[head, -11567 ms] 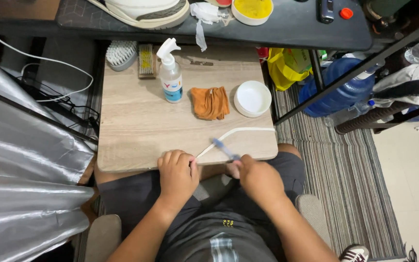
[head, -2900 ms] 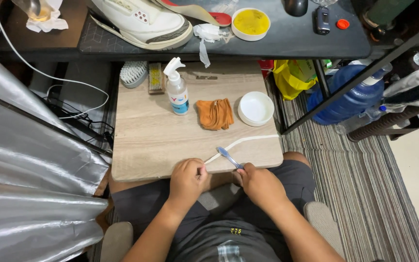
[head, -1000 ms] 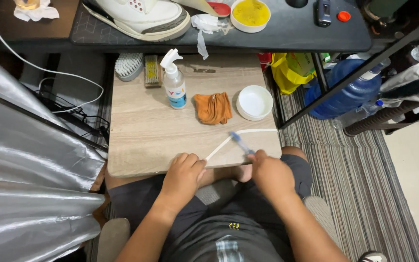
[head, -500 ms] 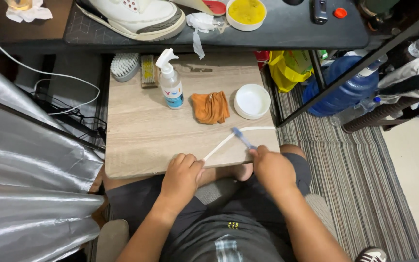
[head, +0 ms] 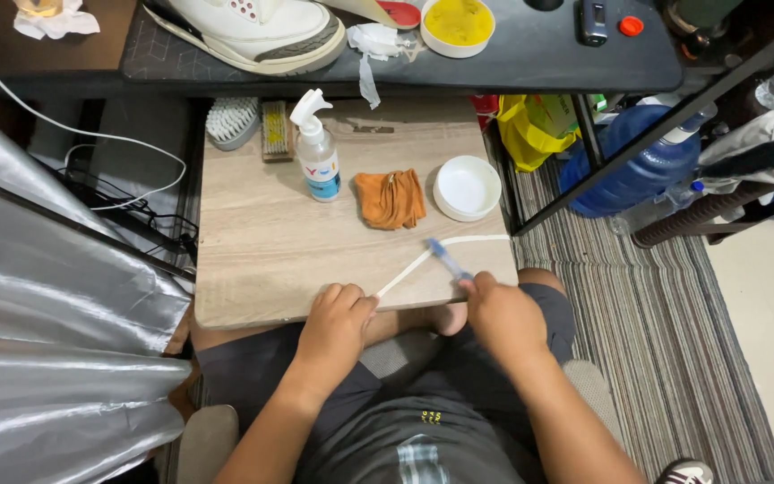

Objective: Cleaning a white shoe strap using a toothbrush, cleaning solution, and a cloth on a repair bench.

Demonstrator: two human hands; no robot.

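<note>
Shoelace, white, lies along the near edge of our small wooden tabletop: it runs from our left hand at about 7 o'clock of the board up and across to roughly 4 o'clock, ending just below the white bowl. Left hand is clenched, pinching the lace end between thumb and fingers at the board's front edge. Right hand is closed around the handle of a small blue brush, whose head rests on the lace near its middle; the brush looks slightly blurred. Both hands sit just off the near rim, above our lap in dark shorts. At 12 o'clock of the lace an orange cloth lies crumpled, touching nothing else that we can see. Bowl sits just right of it, at 2 o'clock of the board. Spray bottle with a white trigger stands upright at 11 o'clock of the cloth. At the far left corner, a white scrub brush and a narrow wooden-backed brush lie side by side. Beyond, on a dark shelf, rest a white sneaker and a dish of yellow paste.
</note>
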